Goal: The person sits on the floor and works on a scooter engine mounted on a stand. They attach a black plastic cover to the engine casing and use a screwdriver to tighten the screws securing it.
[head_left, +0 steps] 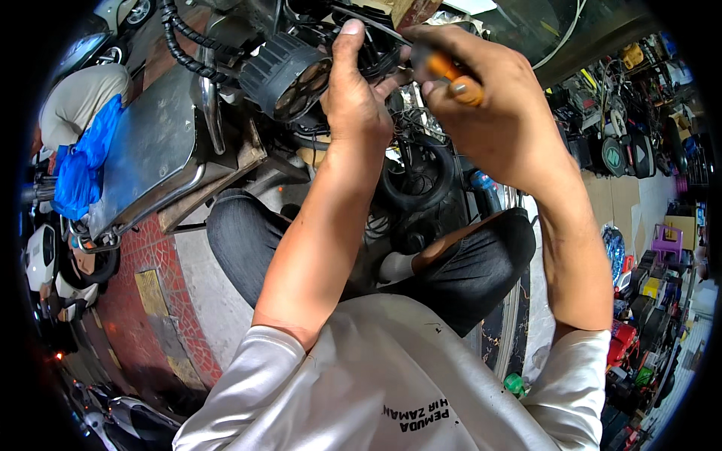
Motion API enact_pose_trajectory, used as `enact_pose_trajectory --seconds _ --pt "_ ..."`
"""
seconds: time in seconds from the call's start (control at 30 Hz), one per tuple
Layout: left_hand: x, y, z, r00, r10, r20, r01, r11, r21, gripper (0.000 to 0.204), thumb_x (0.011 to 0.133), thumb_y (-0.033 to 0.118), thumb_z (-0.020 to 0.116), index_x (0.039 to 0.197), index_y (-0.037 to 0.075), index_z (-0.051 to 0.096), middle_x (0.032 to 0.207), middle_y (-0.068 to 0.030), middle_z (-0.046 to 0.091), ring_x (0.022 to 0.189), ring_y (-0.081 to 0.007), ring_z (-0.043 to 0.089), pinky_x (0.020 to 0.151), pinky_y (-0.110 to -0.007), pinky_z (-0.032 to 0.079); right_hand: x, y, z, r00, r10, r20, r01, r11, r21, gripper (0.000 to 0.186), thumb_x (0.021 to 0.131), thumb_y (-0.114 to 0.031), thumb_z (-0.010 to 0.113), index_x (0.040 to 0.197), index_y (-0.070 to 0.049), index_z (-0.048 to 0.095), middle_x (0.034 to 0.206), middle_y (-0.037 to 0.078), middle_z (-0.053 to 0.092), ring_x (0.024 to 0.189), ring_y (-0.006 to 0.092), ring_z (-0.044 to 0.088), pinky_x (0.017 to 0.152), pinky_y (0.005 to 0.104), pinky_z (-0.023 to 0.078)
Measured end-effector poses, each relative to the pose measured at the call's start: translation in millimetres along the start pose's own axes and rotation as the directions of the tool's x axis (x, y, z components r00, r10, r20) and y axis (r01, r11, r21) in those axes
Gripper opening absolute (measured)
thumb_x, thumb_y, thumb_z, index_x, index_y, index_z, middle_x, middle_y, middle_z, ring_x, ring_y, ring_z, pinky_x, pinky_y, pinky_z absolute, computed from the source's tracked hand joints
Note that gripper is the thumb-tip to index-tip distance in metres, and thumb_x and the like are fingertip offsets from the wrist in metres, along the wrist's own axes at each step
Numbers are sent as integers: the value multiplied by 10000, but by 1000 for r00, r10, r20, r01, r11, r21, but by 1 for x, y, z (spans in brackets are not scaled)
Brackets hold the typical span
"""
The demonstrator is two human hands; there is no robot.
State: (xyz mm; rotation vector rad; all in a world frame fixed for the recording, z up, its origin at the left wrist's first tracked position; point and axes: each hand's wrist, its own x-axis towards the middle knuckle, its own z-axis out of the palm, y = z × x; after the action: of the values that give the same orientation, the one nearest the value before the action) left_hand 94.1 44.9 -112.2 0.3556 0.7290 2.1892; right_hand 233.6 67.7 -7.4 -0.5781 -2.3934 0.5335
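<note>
My right hand [496,98] is closed around a screwdriver with an orange and black handle [465,89], which is partly blurred. A thin metal rod [376,27] runs from near that hand toward the upper left, over my left thumb. My left hand [357,94] grips a black part [376,56] with thin ribs or wires; its thumb points up and its other fingers are mostly hidden behind. Just left of this hand sits a round, black finned housing [282,79] with an open face of several round cells.
A dark metal-framed seat [154,158] stands at left with a blue plastic bag [86,161] on it. A black tyre [421,177] and tangled cables lie beyond my crossed legs. Tools and parts crowd the right side, near a purple stool [668,240]. Motorcycles stand at far left.
</note>
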Motion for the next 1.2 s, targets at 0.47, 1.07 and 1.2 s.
enact_pose_trajectory --seconds 0.47,1.07,1.2 --pt "-3 2 4 1000 20 -19 -20 1000 -5 538 932 437 787 1289 62 641 1121 -74 746 891 -251 771 793 -431 616 26 11 -18 925 -322 203 381 796 -471 356 697 -89 794 1042 -19 740 970 177 745 879 387 754 757 485 610" --pt "-4 4 -5 1000 -20 -9 20 1000 20 389 952 396 770 1224 203 569 1160 -18 711 1081 -213 706 914 -468 578 30 8 -14 864 -390 318 503 665 -551 348 758 -180 827 1063 -49 723 1009 128 728 857 317 764 739 442 619" --pt "-1 1 -5 1000 10 10 -11 1000 23 375 956 352 762 1230 198 559 1121 -13 708 1020 -200 718 849 -453 605 20 14 -9 871 -332 362 488 662 -568 219 778 -202 816 973 -108 781 1013 103 696 793 302 759 705 420 620"
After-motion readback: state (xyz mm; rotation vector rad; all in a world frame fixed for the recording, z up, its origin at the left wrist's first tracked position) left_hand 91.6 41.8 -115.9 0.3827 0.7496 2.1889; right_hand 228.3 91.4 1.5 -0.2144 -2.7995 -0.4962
